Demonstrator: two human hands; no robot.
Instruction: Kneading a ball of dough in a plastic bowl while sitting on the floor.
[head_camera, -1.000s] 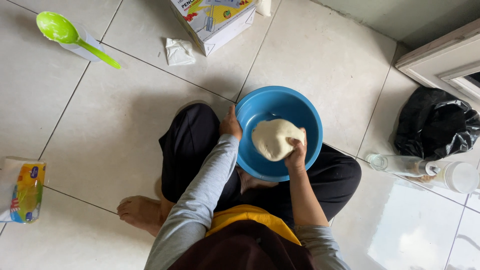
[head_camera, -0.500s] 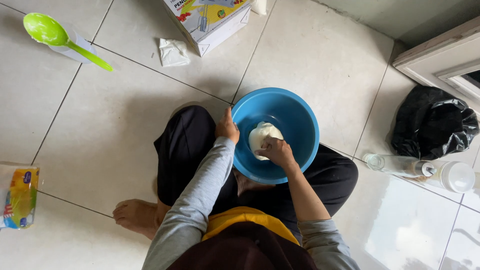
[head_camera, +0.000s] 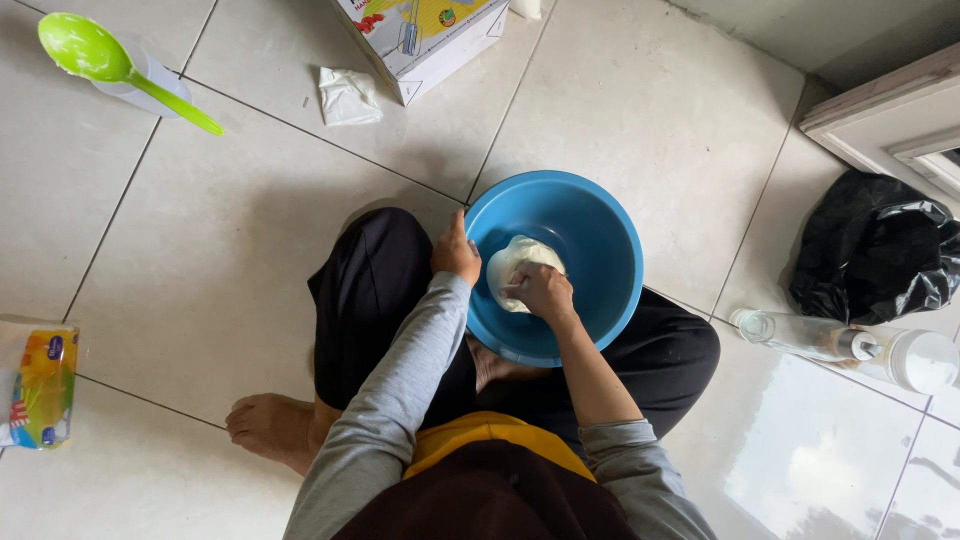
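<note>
I sit cross-legged on a tiled floor with a blue plastic bowl (head_camera: 600, 230) in my lap. A pale lump of dough (head_camera: 512, 262) lies at the bowl's left inner side. My right hand (head_camera: 541, 290) is a closed fist pressed into the dough. My left hand (head_camera: 456, 251) grips the bowl's left rim, thumb on the edge. Most of the dough is hidden under my right fist.
A green ladle (head_camera: 95, 55) lies on a clear lid at the far left. A cardboard box (head_camera: 420, 35) and a crumpled tissue (head_camera: 347, 97) sit ahead. A black plastic bag (head_camera: 870, 255), a clear bottle (head_camera: 800, 335), a white lid (head_camera: 922, 360) are right; a yellow packet (head_camera: 40, 385) left.
The dough was spread in the bowl's middle with my right hand at its near edge; it is now folded smaller against the left side, and my fist presses down on it.
</note>
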